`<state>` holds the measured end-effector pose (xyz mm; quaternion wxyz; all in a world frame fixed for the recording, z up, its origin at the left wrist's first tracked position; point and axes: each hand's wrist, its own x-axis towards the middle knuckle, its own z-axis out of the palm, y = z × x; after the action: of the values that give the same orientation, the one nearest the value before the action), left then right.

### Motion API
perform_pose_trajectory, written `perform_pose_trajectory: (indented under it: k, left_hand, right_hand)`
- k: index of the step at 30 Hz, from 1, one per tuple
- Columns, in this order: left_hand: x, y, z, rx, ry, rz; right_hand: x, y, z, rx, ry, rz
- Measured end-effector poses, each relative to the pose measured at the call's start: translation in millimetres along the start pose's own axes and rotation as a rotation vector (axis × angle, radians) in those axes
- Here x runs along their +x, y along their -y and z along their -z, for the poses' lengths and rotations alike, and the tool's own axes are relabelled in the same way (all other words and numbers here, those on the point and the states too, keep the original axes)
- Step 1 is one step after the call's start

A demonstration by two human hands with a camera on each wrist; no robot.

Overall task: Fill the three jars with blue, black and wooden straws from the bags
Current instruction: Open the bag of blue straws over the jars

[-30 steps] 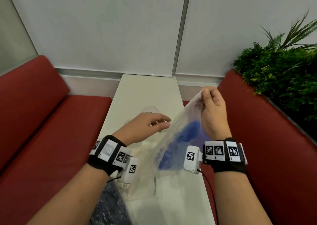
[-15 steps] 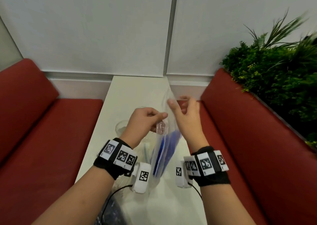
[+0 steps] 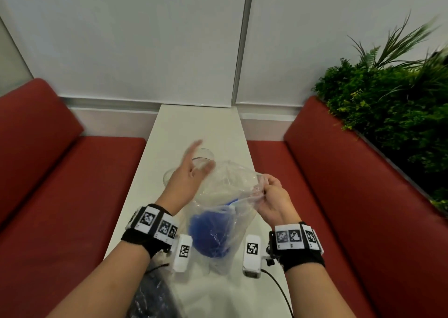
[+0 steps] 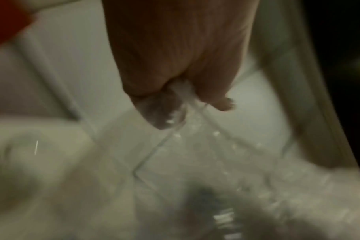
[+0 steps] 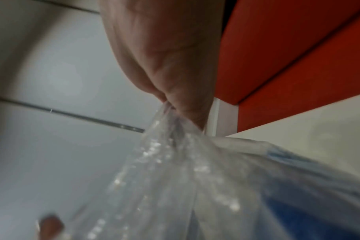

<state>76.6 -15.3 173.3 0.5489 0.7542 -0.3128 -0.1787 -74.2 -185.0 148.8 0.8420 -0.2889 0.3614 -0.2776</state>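
Left side first: a dark bag lies at the near edge of the white table, beside the left forearm, its contents too blurred to name. Further out, two clear glass jars stand on the table, partly hidden by the left hand. In the head view that hand looks spread, one finger stretched forward; the left wrist view shows its fingertips nipping a fold of clear plastic, so it has the bag's left edge. Centre now: the clear plastic bag is held up above the table, mouth pulled wide and facing up. The blue straws sit bunched in its lower half, seen end-on; their long axis is hard to judge. On the right, the right hand pinches the bag's rim tight between thumb and curled fingers.
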Motion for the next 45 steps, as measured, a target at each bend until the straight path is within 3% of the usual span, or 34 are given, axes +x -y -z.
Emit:
perform_pose_trajectory:
  k: [1,3,6,8,10,13,14,16,18,21,24,26,27,32,35,37,39,42,45]
  left_hand:
    - [-1.0,3.9,0.0,0.338,0.115,-0.153]
    - [-2.4,9.8,-7.7,0.896,0.291,-0.307]
    - [-0.3,13.2,-17.1,1.149,0.276,-0.367]
    - [3.2,13.2,-19.3,1.025,0.282,-0.299]
    - [6.4,13.3,-17.9,0.609,0.276,-0.081]
    - [6.8,13.3,-17.8,-0.431,0.140,0.416]
    - [6.9,14.5,-16.4,-0.699,0.095,0.520]
    - [7.5,18.1,-14.0,-1.020,0.038,0.630]
    - [6.6,22.9,-13.8,-1.185,0.029,0.710]
    - [2.6,27.1,-14.9,-1.216,0.096,0.739]
    - [-1.9,23.5,-11.8,-0.753,0.136,0.610]
    - [-7.9,16.0,-5.8,-0.386,0.149,0.492]
    - [-10.6,12.2,-3.1,-0.262,0.199,0.445]
    - [-22.1,-7.7,-2.4,0.233,0.710,0.234]
    - [-27.2,-13.0,-13.4,0.284,0.843,0.208]
    - [-31.1,-9.4,-24.5,0.259,0.686,0.171]
    - [-29.9,-3.0,-29.4,0.181,0.410,0.247]
    - [-25.3,10.0,-26.5,-0.367,0.239,0.528]
    - [-24.1,16.2,-13.3,-0.792,0.132,0.661]
  right_hand:
    - [0.2,-4.0,-3.4,-0.048,-0.004,-0.001]
    - [-4.1,-12.3,-13.2,-0.187,0.068,-0.008]
    - [-12.7,-16.3,-23.5,-0.449,0.234,0.060]
    - [-19.0,-14.2,-22.0,-0.777,0.312,0.208]
    - [-25.1,-10.6,-19.4,-1.130,0.343,0.281]
    - [-30.6,-8.8,-16.7,-1.622,0.327,0.124]
    - [-34.2,-8.4,-16.9,-1.766,0.305,0.038]
    - [-38.8,-6.6,-14.8,-1.891,0.296,-0.108]
    - [-44.3,-1.3,-12.9,-1.791,0.321,-0.234]
    - [-41.5,1.1,-3.0,-1.377,0.314,-0.312]
    - [-38.0,5.0,4.5,-0.917,0.277,-0.286]
    - [-36.4,8.7,10.8,-0.773,0.319,-0.283]
    - [-36.0,11.3,13.6,-0.752,0.330,-0.286]
    - [-24.8,15.5,18.9,-0.901,0.245,-0.201]
    - [-25.6,8.7,13.4,-0.984,0.278,-0.163]
    - [-28.2,4.9,8.1,-1.007,0.293,-0.121]
    - [-31.7,3.3,1.8,-1.087,0.288,-0.055]
    - [-38.6,8.4,-0.6,-1.471,0.299,-0.049]
    - [-43.5,14.1,3.6,-1.750,0.241,-0.134]
